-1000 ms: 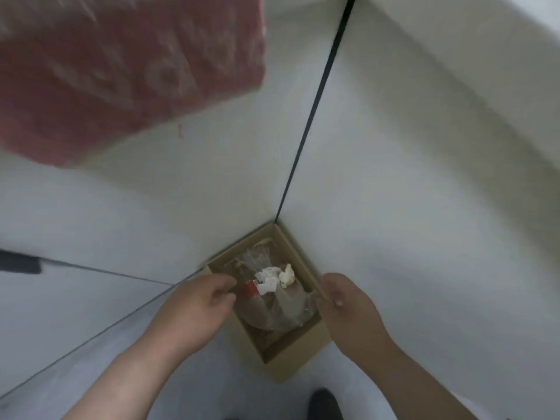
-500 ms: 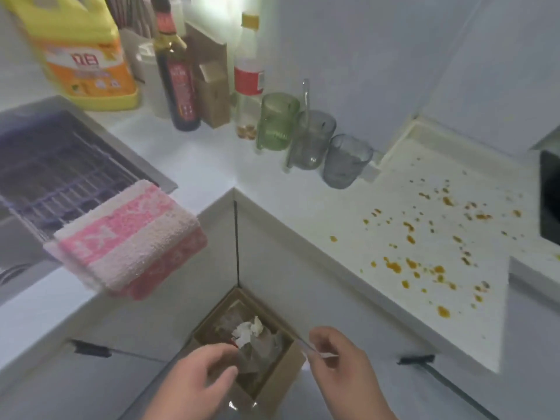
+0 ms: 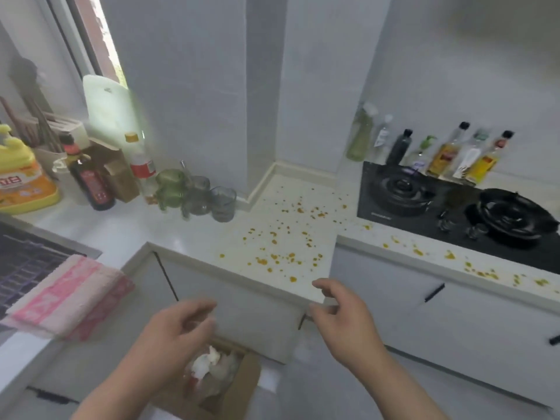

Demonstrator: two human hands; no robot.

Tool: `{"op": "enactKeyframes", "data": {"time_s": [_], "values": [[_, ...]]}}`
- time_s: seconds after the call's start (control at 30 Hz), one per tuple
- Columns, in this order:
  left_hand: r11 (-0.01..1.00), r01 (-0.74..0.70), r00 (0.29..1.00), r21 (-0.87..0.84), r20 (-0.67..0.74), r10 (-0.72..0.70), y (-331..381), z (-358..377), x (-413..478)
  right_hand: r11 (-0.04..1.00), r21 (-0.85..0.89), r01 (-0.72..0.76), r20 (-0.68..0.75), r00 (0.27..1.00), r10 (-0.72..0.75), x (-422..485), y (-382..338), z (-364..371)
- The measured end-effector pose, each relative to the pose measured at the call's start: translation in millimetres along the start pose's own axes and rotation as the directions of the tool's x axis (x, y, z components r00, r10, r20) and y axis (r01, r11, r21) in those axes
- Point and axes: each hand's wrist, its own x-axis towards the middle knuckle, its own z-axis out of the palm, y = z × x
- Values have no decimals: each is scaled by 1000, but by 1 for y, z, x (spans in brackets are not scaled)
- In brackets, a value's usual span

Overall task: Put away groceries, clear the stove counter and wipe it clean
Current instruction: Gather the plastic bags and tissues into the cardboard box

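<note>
Both hands have come up out of the box (image 3: 242,386) on the floor, and the view has lifted to the counter (image 3: 188,237). The left hand (image 3: 172,331) and right hand (image 3: 342,322) hang empty, fingers loosely curled. Orange spots (image 3: 278,256) dot the counter left of the stove (image 3: 454,213) and along its near strip. The towel (image 3: 66,295) overhangs the near-left edge. Wiping probably comes next: the person should sweep the spots inward, not off the edge.
</note>
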Motion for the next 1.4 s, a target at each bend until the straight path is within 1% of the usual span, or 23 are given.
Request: {"op": "enactKeyframes", "data": {"time_s": [0.17,0.37,0.47,0.57,0.7,0.83,0.97,1.07,1.17,1.33,1.4], "values": [[992,-119,992,40,47,117,75,50,-18,999,51,10,-82,997,-6,-40,19,-87],[966,-255,962,42,108,250,153,136,-40,997,77,-5,-209,978,21,-95,64,-195],[942,-334,933,36,152,325,194,182,-52,998,63,-28,-273,961,44,-123,91,-247],[924,-382,906,16,204,371,228,228,-61,996,67,-57,-336,939,77,-151,116,-293],[887,-459,839,-42,307,449,276,284,-70,993,71,-89,-429,896,111,-181,146,-347],[864,-499,791,-62,375,484,314,332,-67,989,94,-116,-497,855,147,-195,172,-392],[829,-552,728,-94,430,534,342,377,-51,976,156,-150,-546,811,212,-191,200,-428],[792,-599,683,-123,438,584,362,414,-26,964,205,-171,-575,775,261,-173,226,-453],[787,-603,673,-134,445,591,377,451,9,963,187,-194,-605,750,268,-143,247,-480],[798,-576,670,-180,455,587,408,509,77,959,116,-259,-590,758,276,-83,269,-531],[796,-574,661,-191,466,589,423,530,100,952,121,-280,-590,752,296,-61,275,-551]]}}
